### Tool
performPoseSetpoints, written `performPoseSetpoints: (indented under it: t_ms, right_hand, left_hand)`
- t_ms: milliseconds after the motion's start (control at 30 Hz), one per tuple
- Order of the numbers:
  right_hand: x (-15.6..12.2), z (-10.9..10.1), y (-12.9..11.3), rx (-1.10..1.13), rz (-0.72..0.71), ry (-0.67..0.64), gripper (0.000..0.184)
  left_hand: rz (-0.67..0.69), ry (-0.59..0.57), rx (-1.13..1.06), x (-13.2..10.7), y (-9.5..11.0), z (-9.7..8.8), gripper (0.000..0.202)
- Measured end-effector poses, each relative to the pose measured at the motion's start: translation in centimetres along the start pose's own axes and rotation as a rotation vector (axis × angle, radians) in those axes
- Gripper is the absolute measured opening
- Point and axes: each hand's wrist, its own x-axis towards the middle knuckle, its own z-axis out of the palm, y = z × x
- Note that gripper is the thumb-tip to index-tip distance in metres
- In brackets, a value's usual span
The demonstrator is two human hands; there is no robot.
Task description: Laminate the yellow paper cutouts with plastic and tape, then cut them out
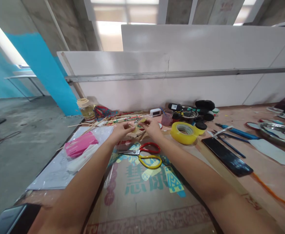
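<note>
Both my arms reach forward over the table. My left hand (121, 131) and my right hand (152, 127) meet at a small pale yellowish piece (138, 128), each pinching one side of it. What the piece is I cannot make out. Just in front of my hands lie scissors with one red and one yellow handle (146, 155). A bundle of thin wooden sticks (113, 119) lies behind my hands.
A yellow tape roll (184, 132) sits right of my hands, a black phone (226, 156) beyond it. A jar (86, 109), pink plastic packet (81, 145), pink cup (167, 117), blue pens (232, 131) and a metal dish (279, 131) lie around. White board (181, 87) backs the table.
</note>
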Motion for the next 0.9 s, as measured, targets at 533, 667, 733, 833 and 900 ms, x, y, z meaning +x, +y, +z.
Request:
performPoseSetpoints:
  t_ms: [533,667,733,833,900]
  right_hand:
    - [0.6,-0.8,-0.1,0.154,0.214,-0.107,0.031]
    - [-0.2,0.0,1.3,0.129,0.363,-0.3,0.02]
    - [-0.6,0.7,1.7,0.117,0.411,-0.382,0.015]
    - [-0.7,0.8,1.9,0.065,0.456,-0.436,0.019]
    - [-0.4,0.1,1.6,0.012,0.478,-0.433,0.022]
  left_hand:
    - [-0.244,0.272,-0.128,0.2,-2.6,-2.2,0.038]
    - [-0.257,0.273,-0.168,0.2,-2.9,-1.8,0.037]
    - [-0.25,0.264,-0.181,0.4,-3.0,-1.6,0.036]
    - [-0.237,0.338,-0.174,0.8,-3.4,-1.7,0.036]
    - [-0.226,0.459,-0.128,1.0,-3.9,-2.0,0.037]
